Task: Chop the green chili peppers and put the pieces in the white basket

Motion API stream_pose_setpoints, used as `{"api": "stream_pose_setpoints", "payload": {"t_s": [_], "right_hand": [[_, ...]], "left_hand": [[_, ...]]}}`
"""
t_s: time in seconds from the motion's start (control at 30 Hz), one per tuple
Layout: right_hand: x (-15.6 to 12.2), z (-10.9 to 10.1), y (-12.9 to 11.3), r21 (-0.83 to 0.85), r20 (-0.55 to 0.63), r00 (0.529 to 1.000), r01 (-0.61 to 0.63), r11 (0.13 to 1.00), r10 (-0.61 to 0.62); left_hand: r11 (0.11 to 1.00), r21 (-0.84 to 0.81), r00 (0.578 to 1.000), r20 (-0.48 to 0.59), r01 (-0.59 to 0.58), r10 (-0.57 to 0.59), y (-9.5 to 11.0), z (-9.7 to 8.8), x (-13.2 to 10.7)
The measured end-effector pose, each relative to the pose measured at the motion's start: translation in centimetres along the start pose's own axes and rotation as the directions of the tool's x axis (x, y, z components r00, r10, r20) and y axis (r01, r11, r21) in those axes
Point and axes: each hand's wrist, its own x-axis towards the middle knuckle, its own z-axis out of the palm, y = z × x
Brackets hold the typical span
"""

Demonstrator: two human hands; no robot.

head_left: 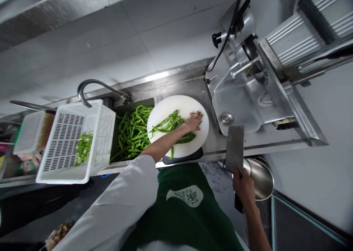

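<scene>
Several long green peppers [168,122] lie on a round white cutting board [160,107]. My left hand [193,121] rests over their right ends with its fingers spread, partly covering them. Off to the right, away from the board, my right hand [245,186] is wrapped round the handle of a cleaver [235,146], whose broad blade points up and away from me. Left of the board, a heap of whole green peppers [135,129] fills a sink basin.
A white plastic basket [66,109] with cut green pieces [84,148] stands at the left, under a curved faucet [95,82]. A metal slicing machine [248,67] occupies the right of the counter. Below the cleaver sits a steel pot [261,181].
</scene>
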Motion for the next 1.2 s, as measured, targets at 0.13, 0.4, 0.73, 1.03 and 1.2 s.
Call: {"api": "stream_pose_setpoints", "payload": {"t_s": [0.13, 0.4, 0.73, 1.03, 1.2], "right_hand": [[0.9, 0.1, -0.5, -0.016, 0.001, 0.999, 0.035, 0.999, -0.035], [1.2, -0.3, -1.4, -0.010, 0.025, 0.997, 0.070, 0.997, -0.070], [3.4, 0.2, -3.7, -0.189, 0.137, 0.977, 0.186, 0.964, -0.162], [7.3, 1.7, -9.7, -0.468, 0.210, 0.896, 0.443, 0.765, -0.391], [8.5, 2.2, -10.0, -0.622, 0.211, 0.863, 0.480, 0.619, -0.458]], "left_hand": [[0.999, 0.053, 1.000, -0.017, 0.003, -0.003, 0.3, -0.5, -0.1], [0.958, -0.257, 0.974, -0.152, 0.125, -0.168, -1.9, -2.7, 0.9], [0.327, -0.935, 0.809, -0.296, -0.137, -0.508, -4.4, -7.0, -5.0], [0.008, -0.900, 0.382, -0.193, -0.436, -0.904, -8.2, -1.5, -34.1], [-0.057, -0.886, 0.067, 0.030, -0.461, -0.997, -9.0, 8.2, -47.4]]}}
